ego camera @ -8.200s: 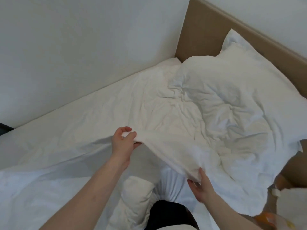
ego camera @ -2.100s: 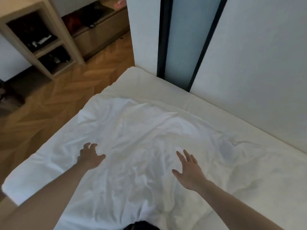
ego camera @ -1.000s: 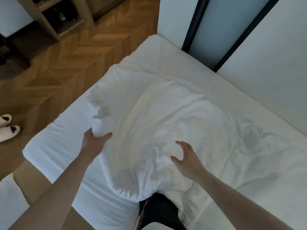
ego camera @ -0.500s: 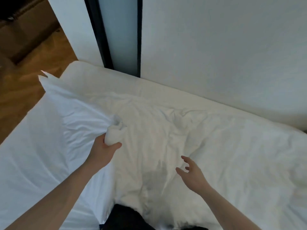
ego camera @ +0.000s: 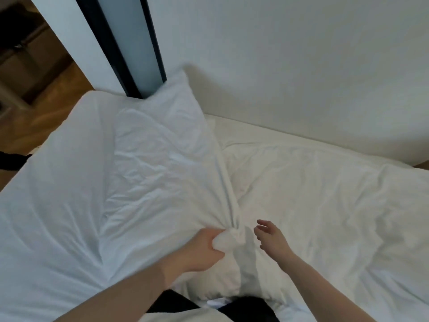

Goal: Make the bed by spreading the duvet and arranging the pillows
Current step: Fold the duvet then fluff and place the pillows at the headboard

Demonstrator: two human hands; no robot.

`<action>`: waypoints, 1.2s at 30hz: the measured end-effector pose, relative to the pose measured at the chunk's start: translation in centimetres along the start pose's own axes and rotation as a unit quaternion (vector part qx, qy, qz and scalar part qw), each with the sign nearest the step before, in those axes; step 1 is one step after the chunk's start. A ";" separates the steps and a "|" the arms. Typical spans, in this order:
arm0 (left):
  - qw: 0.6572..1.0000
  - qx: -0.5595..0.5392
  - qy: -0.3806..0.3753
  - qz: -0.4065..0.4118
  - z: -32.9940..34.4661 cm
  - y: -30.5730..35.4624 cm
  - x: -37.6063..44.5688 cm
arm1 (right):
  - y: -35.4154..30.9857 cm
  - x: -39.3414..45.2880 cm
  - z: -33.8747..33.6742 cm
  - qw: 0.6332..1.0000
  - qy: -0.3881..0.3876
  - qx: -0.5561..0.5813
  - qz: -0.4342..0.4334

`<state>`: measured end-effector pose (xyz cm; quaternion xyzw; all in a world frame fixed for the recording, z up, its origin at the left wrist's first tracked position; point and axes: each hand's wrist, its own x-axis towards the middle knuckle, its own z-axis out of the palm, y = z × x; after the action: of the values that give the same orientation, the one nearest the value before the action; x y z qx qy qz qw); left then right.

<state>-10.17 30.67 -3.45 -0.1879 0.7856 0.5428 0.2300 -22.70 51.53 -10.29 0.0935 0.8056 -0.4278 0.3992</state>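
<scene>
The white duvet [ego camera: 313, 196] lies crumpled across the bed. My left hand [ego camera: 204, 249] grips a bunched fold of the duvet and holds its left part [ego camera: 151, 159] raised, with one corner pointing up toward the wall. My right hand [ego camera: 271, 238] hovers just right of that fold, fingers spread and holding nothing. The white sheet [ego camera: 58, 194] shows on the left side of the bed. No pillow is in view.
A white wall [ego camera: 301, 66] runs along the far side of the bed. A dark-framed glass panel [ego camera: 130, 43] stands at the far left corner. Wooden floor [ego camera: 34, 112] lies beyond the bed's left end. My dark-clothed legs [ego camera: 232, 307] are at the near edge.
My left hand has lifted the gripped duvet fold higher and pulled it rightward toward my right hand, so the raised flap stands taller. My view has turned slightly right.
</scene>
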 end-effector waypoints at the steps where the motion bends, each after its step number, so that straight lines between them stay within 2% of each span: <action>1: 0.998 0.053 -0.041 -0.017 1.9 -1.5 0.8 | 0.7 0.2 -0.2 1.000 -0.001 0.002 0.012; 3: 0.972 0.194 -0.127 -0.038 4.1 -4.9 2.0 | 2.2 0.3 -0.1 1.000 -0.003 0.000 0.031; 5: 0.940 0.289 -0.175 -0.042 4.7 -6.7 2.8 | 3.4 0.1 0.8 0.999 -0.008 0.000 0.040; 9: 0.930 0.306 -0.201 -0.038 2.9 -6.4 4.0 | 4.9 -0.5 3.9 0.999 -0.016 -0.005 0.050; 11: 0.945 0.271 -0.178 -0.051 0.6 -6.3 4.6 | 4.9 -0.9 5.9 0.998 -0.020 -0.015 0.057; 14: 0.970 0.226 -0.066 -0.063 -3.6 -7.6 5.1 | 4.1 -0.5 8.9 0.997 -0.023 -0.016 0.067; 16: 0.972 0.224 -0.010 -0.067 -6.2 -9.0 4.8 | 3.6 0.2 10.4 0.996 -0.026 -0.041 0.073; 20: 0.975 0.204 0.024 -0.082 -8.9 -11.9 2.8 | 3.1 0.9 12.1 0.991 -0.038 -0.089 0.089; 22: 0.976 0.196 0.017 -0.093 -8.7 -13.4 1.5 | 2.6 0.1 12.3 0.993 -0.056 -0.087 0.056; 25: 0.975 0.201 -0.010 -0.097 -8.0 -15.8 -0.2 | 1.0 -2.2 11.4 0.997 -0.053 -0.038 -0.045; 26: 0.973 0.212 0.002 -0.088 -7.8 -16.4 -0.6 | 0.6 -3.3 10.7 0.995 -0.050 -0.013 -0.080; 28: 0.968 0.221 0.080 -0.093 -7.8 -17.2 -1.1 | 0.4 -5.4 9.2 0.990 -0.041 0.005 -0.136; 30: 0.953 0.217 0.160 -0.140 -8.1 -17.5 -1.9 | 1.4 -7.2 8.2 0.986 -0.017 0.005 -0.164; 31: 0.946 0.215 0.177 -0.168 -8.2 -17.9 -2.4 | 2.3 -7.7 8.0 0.987 0.000 0.005 -0.164; 33: 0.939 0.224 0.154 -0.211 -8.0 -18.6 -3.5 | 3.9 -8.4 7.4 0.989 0.021 0.013 -0.144; 36: 0.940 0.232 0.104 -0.227 -6.1 -18.5 -4.6 | 4.9 -8.4 6.1 0.993 0.019 0.004 -0.115</action>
<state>2.69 18.85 -13.15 -0.3586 0.8457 0.2559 0.3012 -11.30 51.53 -9.11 0.0104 0.8167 -0.4724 0.3312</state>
